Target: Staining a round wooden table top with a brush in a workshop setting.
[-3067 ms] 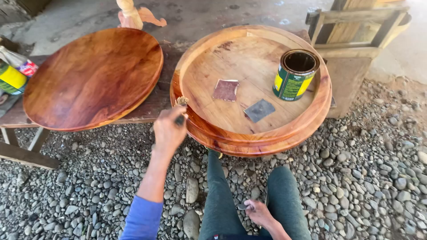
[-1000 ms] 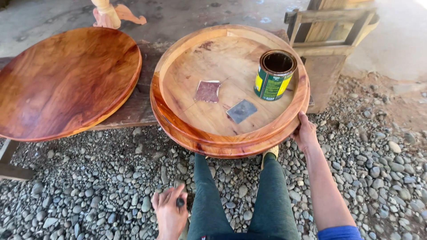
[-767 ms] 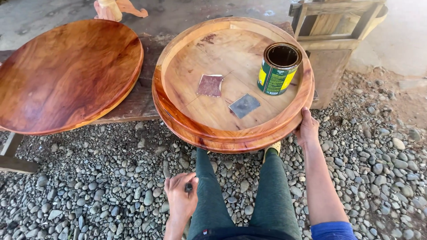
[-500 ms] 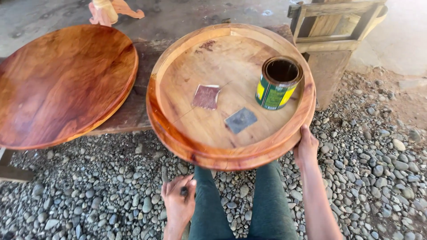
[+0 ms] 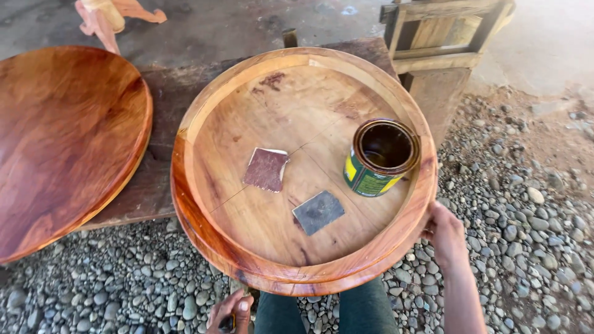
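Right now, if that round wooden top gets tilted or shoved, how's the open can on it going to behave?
The open can stands upright and lidless, so it would probably slide, then tip and spill. The raised rim of the round wooden top might stop it. The right hand grips that rim nearby.

You stood in an open-air woodworking yard, not an indoor shop. The ground under you was loose grey gravel (image 5: 532, 247), with bare concrete beyond. A rough, dark workbench (image 5: 179, 93) carried two large round wooden tabletops: a glossy finished one (image 5: 62, 142) and a paler rimmed one (image 5: 297, 167). On the paler one sat an open can of finish (image 5: 380, 158) and two sandpaper scraps (image 5: 291, 188). An unfinished wooden frame (image 5: 445, 31) stood behind.
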